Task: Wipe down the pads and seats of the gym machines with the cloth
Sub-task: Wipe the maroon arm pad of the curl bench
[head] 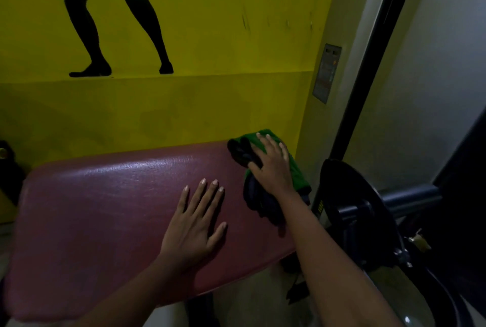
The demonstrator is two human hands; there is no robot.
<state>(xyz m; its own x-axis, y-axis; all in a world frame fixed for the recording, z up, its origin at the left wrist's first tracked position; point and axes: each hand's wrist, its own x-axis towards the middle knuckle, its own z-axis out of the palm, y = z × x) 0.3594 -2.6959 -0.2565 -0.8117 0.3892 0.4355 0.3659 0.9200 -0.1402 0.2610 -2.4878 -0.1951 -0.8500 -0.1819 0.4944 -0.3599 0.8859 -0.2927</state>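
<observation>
A wide dark red padded seat (100,211) fills the lower middle of the head view. My left hand (194,224) rests flat on its right half, fingers straight and spread. A green and dark cloth (297,171) lies bunched on the pad's far right end, partly hanging over the edge. My right hand (273,166) presses down on the cloth with its fingers laid straight across it.
A yellow wall (210,45) with a black leg silhouette stands right behind the pad. A black weight plate (349,211) on a bar and a black upright post (368,63) crowd the right side. A dark object (8,168) sits at the far left.
</observation>
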